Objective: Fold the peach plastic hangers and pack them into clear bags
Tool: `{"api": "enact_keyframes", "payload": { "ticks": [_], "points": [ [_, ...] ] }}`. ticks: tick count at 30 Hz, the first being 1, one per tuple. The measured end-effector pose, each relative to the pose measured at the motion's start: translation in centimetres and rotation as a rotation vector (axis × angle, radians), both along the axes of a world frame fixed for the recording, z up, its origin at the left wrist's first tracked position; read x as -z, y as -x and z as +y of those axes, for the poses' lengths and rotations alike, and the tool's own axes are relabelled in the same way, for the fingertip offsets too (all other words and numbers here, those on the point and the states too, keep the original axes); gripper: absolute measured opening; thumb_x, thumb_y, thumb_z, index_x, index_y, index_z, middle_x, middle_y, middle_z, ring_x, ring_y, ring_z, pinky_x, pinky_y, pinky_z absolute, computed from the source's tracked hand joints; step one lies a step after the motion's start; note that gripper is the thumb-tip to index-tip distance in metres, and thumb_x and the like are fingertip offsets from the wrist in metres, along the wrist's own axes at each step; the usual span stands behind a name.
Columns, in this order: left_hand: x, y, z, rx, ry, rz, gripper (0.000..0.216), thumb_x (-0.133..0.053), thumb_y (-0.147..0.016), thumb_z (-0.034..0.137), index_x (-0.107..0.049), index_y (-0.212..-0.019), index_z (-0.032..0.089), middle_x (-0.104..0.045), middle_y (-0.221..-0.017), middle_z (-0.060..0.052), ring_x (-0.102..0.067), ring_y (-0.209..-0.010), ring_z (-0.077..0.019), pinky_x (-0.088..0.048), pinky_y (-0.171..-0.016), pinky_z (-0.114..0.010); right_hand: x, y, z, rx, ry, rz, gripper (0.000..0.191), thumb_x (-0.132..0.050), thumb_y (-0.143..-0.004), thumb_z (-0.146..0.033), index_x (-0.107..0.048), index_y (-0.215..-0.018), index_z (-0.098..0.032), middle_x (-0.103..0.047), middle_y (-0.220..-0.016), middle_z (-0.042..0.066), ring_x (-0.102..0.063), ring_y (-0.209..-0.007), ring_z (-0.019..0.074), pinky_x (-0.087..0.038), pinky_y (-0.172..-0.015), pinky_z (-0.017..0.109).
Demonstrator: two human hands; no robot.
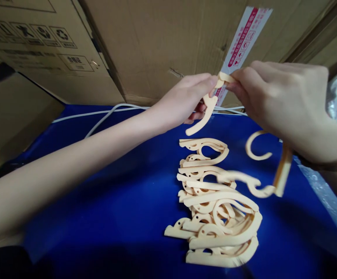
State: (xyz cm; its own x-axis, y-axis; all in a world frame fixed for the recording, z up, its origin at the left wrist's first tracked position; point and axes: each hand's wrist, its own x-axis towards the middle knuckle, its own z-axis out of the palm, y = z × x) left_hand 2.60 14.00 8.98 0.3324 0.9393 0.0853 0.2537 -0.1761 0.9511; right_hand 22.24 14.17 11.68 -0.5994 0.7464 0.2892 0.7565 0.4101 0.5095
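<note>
Nearest, heaped cream hooks (217, 209) on blue cloth (113, 201). Above them, one curved hook piece (204, 116) held up in mid-air — left hand (182, 102) pinched on its upper end, right hand (281, 100) clamped on the same end, with joined pieces (261, 174) dangling below (blurred). Looks like mid-joining; next calls for lining up the ends squarely. Behind, cardboard boxes (156, 42), white cable (104, 116).
</note>
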Motion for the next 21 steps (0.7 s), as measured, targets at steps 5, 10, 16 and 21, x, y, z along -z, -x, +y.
{"api": "enact_keyframes", "payload": {
  "ticks": [5,10,16,21],
  "points": [
    [0.2,-0.2,-0.5,-0.048,-0.169,0.107,0.032,-0.035,-0.108,0.03,-0.045,-0.078,0.021,-0.048,-0.068,0.001,-0.055,-0.062,-0.0124,-0.04,-0.058,-0.026,0.6,0.4,0.4,-0.029,0.136,0.118,0.03,-0.031,-0.103,-0.02,-0.061,-0.107,-0.016,-0.07,-0.092,0.017,-0.065,-0.082,0.0288,-0.018,-0.061,0.037],
    [2.7,0.6,0.1,-0.073,-0.485,0.562,0.027,-0.035,-0.108,0.035,-0.057,-0.108,0.02,-0.064,-0.084,-0.005,-0.067,-0.081,-0.0227,-0.045,-0.077,-0.034,0.9,-1.8,3.3,-0.089,0.322,0.527,0.014,-0.053,-0.093,-0.027,-0.059,-0.082,-0.02,-0.062,-0.066,0.004,-0.051,-0.056,0.0144,-0.028,-0.058,0.031],
    [6.7,3.7,4.8,-0.066,-0.29,0.74,0.036,-0.035,-0.106,0.031,-0.066,-0.094,0.016,-0.069,-0.082,-0.008,-0.064,-0.079,-0.0201,-0.045,-0.079,-0.032,0.1,-3.9,5.8,-0.018,0.415,1.133,0.029,-0.044,-0.1,-0.025,-0.071,-0.092,-0.018,-0.058,-0.058,-0.003,-0.044,-0.044,0.0067,-0.03,-0.045,0.024],
    [7.2,4.1,5.0,-0.252,-0.368,0.879,0.037,-0.049,-0.1,0.044,-0.065,-0.117,0.016,-0.073,-0.097,-0.012,-0.068,-0.095,-0.0276,-0.048,-0.088,-0.04,0.2,-4.5,6.6,-0.065,0.351,1.437,0.03,-0.046,-0.091,-0.014,-0.074,-0.102,-0.012,-0.06,-0.066,0.001,-0.042,-0.05,0.008,-0.03,-0.048,0.026]
  ]
}}
